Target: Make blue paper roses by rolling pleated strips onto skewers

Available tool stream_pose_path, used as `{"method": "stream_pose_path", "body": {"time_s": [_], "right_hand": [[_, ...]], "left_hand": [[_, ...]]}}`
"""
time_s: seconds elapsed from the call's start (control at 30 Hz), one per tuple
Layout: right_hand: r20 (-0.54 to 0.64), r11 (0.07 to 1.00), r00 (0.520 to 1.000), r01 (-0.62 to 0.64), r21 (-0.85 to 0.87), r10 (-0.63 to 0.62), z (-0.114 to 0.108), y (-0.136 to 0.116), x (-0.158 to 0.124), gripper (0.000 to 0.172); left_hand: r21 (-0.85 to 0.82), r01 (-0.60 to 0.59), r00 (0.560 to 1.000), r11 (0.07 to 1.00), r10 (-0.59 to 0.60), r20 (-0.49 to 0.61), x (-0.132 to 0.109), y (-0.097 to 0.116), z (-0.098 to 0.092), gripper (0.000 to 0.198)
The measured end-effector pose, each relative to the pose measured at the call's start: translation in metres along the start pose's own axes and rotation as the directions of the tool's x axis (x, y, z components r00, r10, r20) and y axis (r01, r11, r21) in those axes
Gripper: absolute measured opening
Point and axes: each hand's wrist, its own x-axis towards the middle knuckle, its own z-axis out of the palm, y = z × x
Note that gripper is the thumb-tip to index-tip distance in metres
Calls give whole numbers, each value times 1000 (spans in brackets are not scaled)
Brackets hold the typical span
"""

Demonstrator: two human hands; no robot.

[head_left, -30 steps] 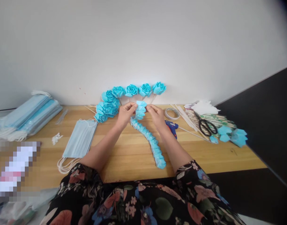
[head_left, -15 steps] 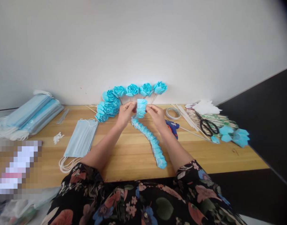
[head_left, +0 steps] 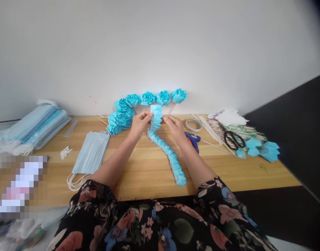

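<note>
A long strip of folded blue petals (head_left: 166, 150) runs from between my hands down across the table toward my body, its upper end raised. My left hand (head_left: 141, 122) pinches the strip's left edge near that end. On the other side, my right hand (head_left: 173, 126) has thumb and finger closed at the right edge of the strip. Behind my hands, several finished blue paper-like flowers (head_left: 148, 98) on sticks lean at the wall, with more bunched on the left.
Left are a face mask (head_left: 91, 152), a stack of masks (head_left: 42, 122) and white bits (head_left: 65, 152). Right are a tape roll (head_left: 194, 124), a blue glue gun (head_left: 193, 140), black-handled scissors (head_left: 234, 140) and loose blue petals (head_left: 270, 151). A pale wall (head_left: 160, 45) stands behind the table.
The raised end of the strip has turned and moved slightly up and left, showing its petals more from the side. My hands stay close to where they were.
</note>
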Motion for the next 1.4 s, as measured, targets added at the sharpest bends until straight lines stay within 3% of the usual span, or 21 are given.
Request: {"method": "stream_pose_path", "body": {"time_s": [0.13, 0.37, 0.63, 0.97, 1.17, 1.4], "right_hand": [[22, 999, 999, -32, -8, 32, 2, -1, 0, 24], [-70, 999, 997, -38, -39, 36, 2, 1, 1, 25], [-124, 999, 992, -40, -27, 36, 0, 0, 3, 26], [21, 1000, 999, -29, -6, 29, 0, 3, 0, 27], [-84, 999, 996, -35, -35, 32, 0, 3, 2, 27], [-149, 999, 989, -27, -45, 20, -2, -2, 2, 27]], "left_hand": [[16, -27, 1000, 1000, 27, -7, 0, 0, -1, 35], [62, -67, 996, 996, 63, 63, 1, -4, -3, 51], [75, 43, 989, 996, -53, 138, -2, 0, 1, 37], [53, -18, 999, 998, 15, 43, -1, 4, -2, 35], [91, -62, 994, 994, 53, 100, -1, 4, -2, 49], [87, 30, 985, 996, -44, 168, -2, 4, -1, 42]]}}
